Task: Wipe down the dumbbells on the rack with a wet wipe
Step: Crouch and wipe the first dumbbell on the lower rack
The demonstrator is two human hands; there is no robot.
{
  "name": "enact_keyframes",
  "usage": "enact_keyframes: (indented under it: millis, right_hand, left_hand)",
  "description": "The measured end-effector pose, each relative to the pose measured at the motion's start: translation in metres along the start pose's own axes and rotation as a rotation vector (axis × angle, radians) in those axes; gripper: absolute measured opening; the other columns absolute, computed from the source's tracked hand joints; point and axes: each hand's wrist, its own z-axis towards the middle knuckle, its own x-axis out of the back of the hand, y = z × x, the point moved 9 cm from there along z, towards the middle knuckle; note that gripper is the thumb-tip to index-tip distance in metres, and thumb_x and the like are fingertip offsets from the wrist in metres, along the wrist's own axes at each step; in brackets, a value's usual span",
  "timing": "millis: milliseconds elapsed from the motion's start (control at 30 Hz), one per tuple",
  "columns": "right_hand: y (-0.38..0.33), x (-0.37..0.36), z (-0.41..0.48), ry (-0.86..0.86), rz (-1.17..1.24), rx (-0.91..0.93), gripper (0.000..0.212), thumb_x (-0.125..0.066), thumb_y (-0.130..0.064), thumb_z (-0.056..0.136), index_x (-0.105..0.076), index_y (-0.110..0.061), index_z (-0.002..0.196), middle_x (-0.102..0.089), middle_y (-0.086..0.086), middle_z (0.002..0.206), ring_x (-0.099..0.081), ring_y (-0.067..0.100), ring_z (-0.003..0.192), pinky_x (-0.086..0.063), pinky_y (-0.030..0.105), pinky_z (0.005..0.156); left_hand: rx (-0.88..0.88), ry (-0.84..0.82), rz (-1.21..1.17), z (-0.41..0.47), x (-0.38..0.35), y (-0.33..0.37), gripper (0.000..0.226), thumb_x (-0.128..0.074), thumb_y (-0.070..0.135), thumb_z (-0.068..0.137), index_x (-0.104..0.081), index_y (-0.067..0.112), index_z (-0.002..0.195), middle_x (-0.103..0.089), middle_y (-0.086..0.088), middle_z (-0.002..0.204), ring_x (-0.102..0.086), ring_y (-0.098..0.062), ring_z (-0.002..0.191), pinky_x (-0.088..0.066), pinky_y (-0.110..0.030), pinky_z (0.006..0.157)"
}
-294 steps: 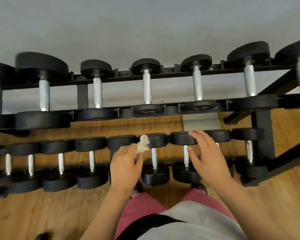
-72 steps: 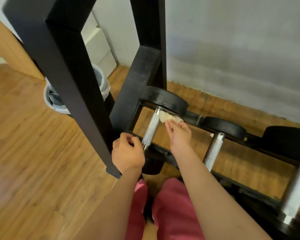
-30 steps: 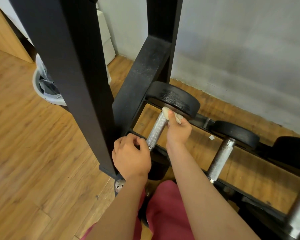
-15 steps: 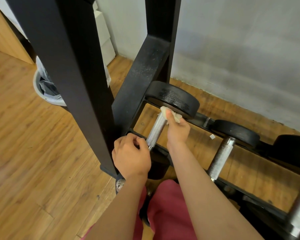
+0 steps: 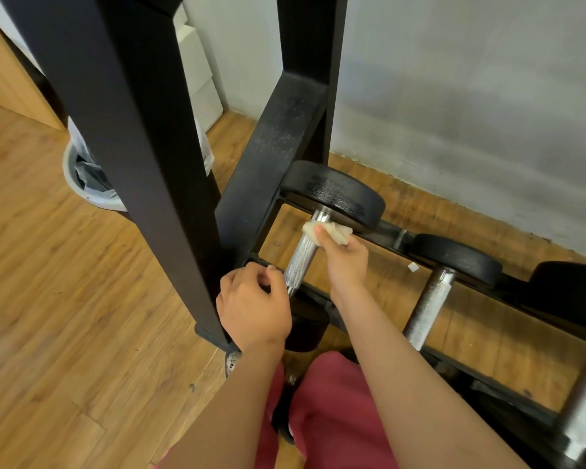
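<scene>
This is a small gym or workout room. A black steel rack (image 5: 132, 130) stands on a wood-plank floor (image 5: 65, 299) against a plain grey wall (image 5: 471, 96). Its bottom shelf holds a row of dumbbells (image 5: 332, 194) with round black heads and knurled metal handles. A lined waste bin (image 5: 107, 202) and stacked white boxes (image 5: 197, 62) sit in the corner.

1. No text, brand, number or sign can be read anywhere in view.
2. Small white tag (image 5: 412, 266), just right of the end dumbbell (image 5: 301, 258): no print made out.
3. Round metal piece (image 5: 232, 361), low on the near side of that dumbbell: faint marks, too small to read.
</scene>
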Motion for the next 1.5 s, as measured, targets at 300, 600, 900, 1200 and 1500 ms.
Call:
enact_keyframes:
  millis: [300, 600, 900, 1200, 1500]
  right_hand:
    - [0.000, 0.002, -0.005, 0.022, -0.003, 0.033, 0.018, -0.067, -0.021, 0.091, -0.066, -0.013, 0.108, -0.062, -0.013, 0.086, -0.056, -0.004, 0.078, -0.040, 0.006, 0.058]
    - [0.009, 0.001, -0.007, 0.001, -0.021, 0.015, 0.023, -0.067, -0.021, 0.091, -0.064, -0.013, 0.112, -0.062, -0.012, 0.090, -0.060, 0.002, 0.086, -0.042, 0.008, 0.062]
    - [0.015, 0.000, -0.011, -0.027, -0.010, 0.000, 0.027, -0.067, -0.021, 0.090, -0.062, -0.012, 0.116, -0.063, -0.009, 0.093, -0.057, -0.002, 0.082, -0.041, 0.003, 0.058]
    - [0.019, 0.004, -0.011, -0.054, -0.030, 0.022, 0.011, -0.066, -0.018, 0.091, -0.063, -0.019, 0.102, -0.066, -0.008, 0.091, -0.062, 0.003, 0.088, -0.045, 0.007, 0.067]
    - [0.026, 0.006, -0.016, -0.095, -0.042, 0.012, 0.023, -0.066, -0.019, 0.091, -0.065, -0.007, 0.111, -0.066, -0.005, 0.092, -0.060, -0.001, 0.082, -0.042, 0.000, 0.059]
  left_hand:
    - [-0.036, -0.125, -0.068, 0.002, -0.008, -0.011, 0.018, -0.061, 0.037, 0.090, -0.066, 0.021, 0.099, -0.054, 0.013, 0.099, -0.051, -0.015, 0.111, -0.044, -0.038, 0.094]
    - [-0.163, -0.057, -0.019, -0.004, -0.006, -0.014, 0.054, -0.041, 0.050, 0.085, -0.062, 0.012, 0.117, -0.063, -0.006, 0.119, -0.052, -0.024, 0.122, -0.040, -0.042, 0.105]
    - [-0.200, -0.033, -0.005, -0.004, -0.007, -0.019, 0.041, -0.043, 0.045, 0.085, -0.066, 0.015, 0.100, -0.063, -0.004, 0.108, -0.052, -0.022, 0.119, -0.029, -0.028, 0.098]
    - [-0.201, -0.027, 0.017, -0.005, -0.008, -0.017, 0.038, -0.041, 0.040, 0.083, -0.066, 0.015, 0.098, -0.063, -0.005, 0.108, -0.051, -0.024, 0.117, -0.029, -0.029, 0.095]
    - [-0.197, -0.043, 0.038, -0.006, -0.007, -0.017, 0.039, -0.039, 0.041, 0.083, -0.066, 0.017, 0.099, -0.063, -0.003, 0.109, -0.049, -0.022, 0.122, -0.027, -0.028, 0.098]
